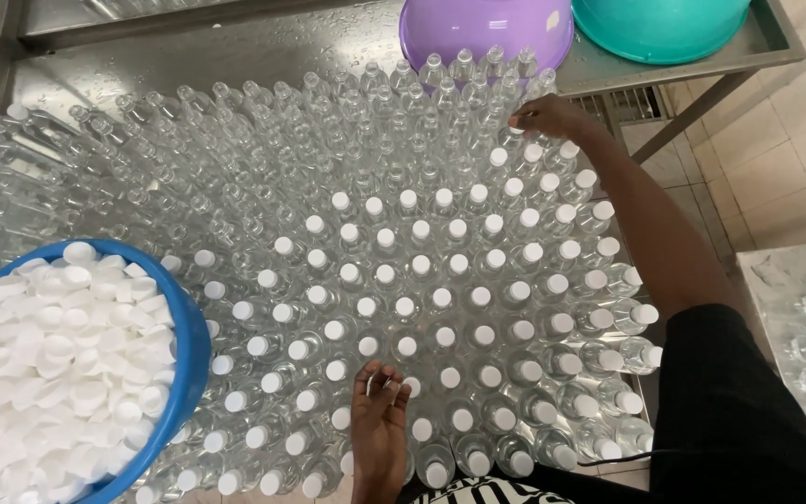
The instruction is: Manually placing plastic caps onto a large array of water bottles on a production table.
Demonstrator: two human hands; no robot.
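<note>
A steel table is packed almost edge to edge with clear bottles standing upright. Those toward the near and right edges wear white caps; those toward the far and left edges are open at the neck.

The left hand lies palm up at the near edge, among the capped bottles, its fingers loosely curled around a few white caps; how many cannot be told.

The right hand reaches to the far right part of the table, fingers pinched together on top of a bottle at the line where capped meets uncapped. Whether a cap is between them cannot be told.

A blue bowl heaped with loose caps sits at the near left corner. A purple bowl and a teal bowl stand at the far right edge.
</note>
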